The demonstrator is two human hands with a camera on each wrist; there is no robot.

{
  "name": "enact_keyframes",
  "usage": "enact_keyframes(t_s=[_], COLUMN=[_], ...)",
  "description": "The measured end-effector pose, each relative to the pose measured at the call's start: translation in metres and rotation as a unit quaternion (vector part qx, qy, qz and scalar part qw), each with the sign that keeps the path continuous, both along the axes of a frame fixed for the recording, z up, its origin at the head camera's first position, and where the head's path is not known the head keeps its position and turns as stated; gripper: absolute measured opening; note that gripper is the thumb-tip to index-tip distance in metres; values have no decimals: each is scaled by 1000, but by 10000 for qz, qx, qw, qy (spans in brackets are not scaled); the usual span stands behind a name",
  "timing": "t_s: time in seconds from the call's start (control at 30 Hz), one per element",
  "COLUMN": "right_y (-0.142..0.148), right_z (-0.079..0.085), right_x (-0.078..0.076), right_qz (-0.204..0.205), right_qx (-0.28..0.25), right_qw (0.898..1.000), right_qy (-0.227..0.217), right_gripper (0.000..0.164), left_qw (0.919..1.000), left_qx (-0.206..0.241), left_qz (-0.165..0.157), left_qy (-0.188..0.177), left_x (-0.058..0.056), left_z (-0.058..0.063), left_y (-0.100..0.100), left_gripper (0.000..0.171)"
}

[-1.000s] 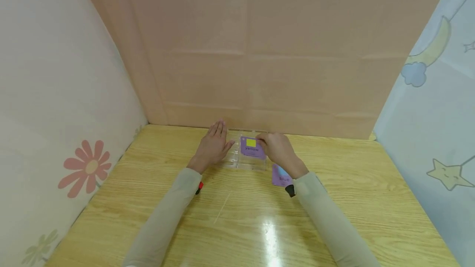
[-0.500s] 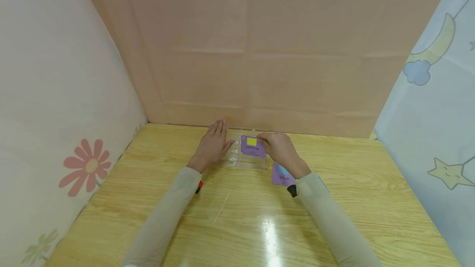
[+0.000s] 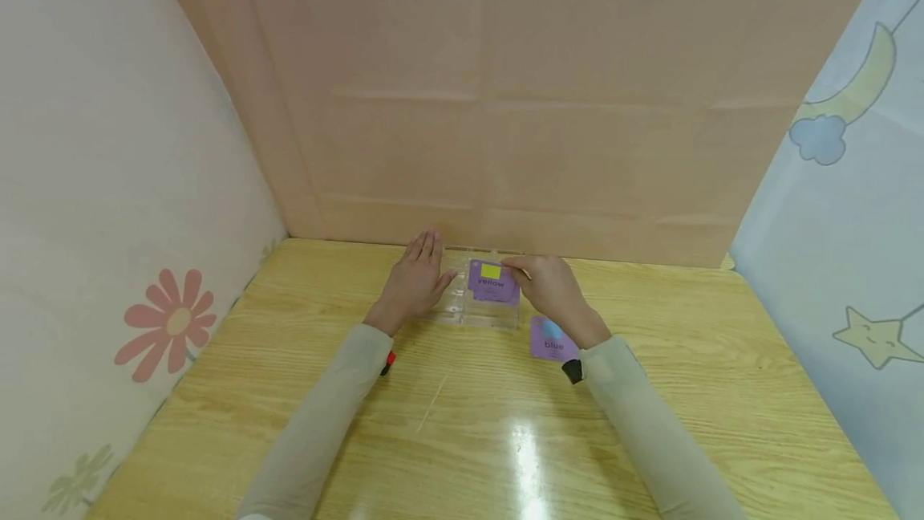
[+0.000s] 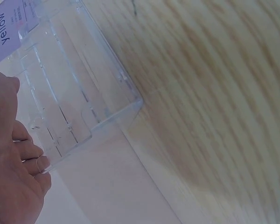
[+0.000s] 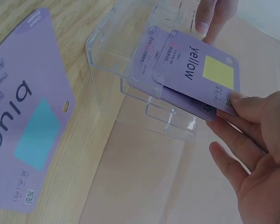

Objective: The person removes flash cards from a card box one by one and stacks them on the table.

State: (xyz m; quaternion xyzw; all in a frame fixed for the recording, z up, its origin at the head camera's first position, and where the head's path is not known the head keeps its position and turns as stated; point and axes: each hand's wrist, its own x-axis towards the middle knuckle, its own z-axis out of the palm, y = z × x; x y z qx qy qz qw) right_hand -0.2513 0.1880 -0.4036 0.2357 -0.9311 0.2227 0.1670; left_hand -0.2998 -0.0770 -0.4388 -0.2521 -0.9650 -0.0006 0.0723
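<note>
A purple card printed "yellow" (image 5: 198, 70) is pinched at its corner by my right hand (image 3: 552, 291), between thumb and fingers in the right wrist view. At least one other purple card (image 5: 147, 56) lies beneath it, offset. They are over the right section of a clear plastic box (image 3: 491, 322). My left hand (image 3: 415, 287) rests with straight fingers at the box's left side; in the left wrist view its fingertips touch the clear wall (image 4: 100, 123). A purple card printed "blue" (image 5: 23, 116) lies on the table, under my right wrist in the head view.
The wooden table (image 3: 469, 440) ends at a brown paper backdrop (image 3: 476, 143) just behind the box. Pale panels with a printed flower (image 3: 176, 323) and a star (image 3: 876, 339) flank it left and right.
My right hand has shifted the yellow card slightly up and away, and more of the card beneath now shows. My left hand has stayed in place at the box.
</note>
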Motion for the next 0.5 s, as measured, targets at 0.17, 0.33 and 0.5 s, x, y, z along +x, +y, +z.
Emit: enact_keyframes(t_s=[0.17, 0.33, 0.5], right_y=[2, 5, 7], right_z=[0, 0, 3], right_x=[3, 6, 8], right_qz=[122, 191, 186], right_qx=[-197, -355, -561], right_qw=[9996, 9991, 9982], right_qy=[167, 161, 39], right_gripper=[21, 21, 20], left_qw=[10000, 10000, 10000], left_qx=[-20, 19, -20], left_qz=[17, -11, -38], left_qy=[23, 18, 60], left_x=[2, 3, 3], left_z=[2, 3, 2], left_y=[0, 0, 0], left_gripper=[78, 78, 78])
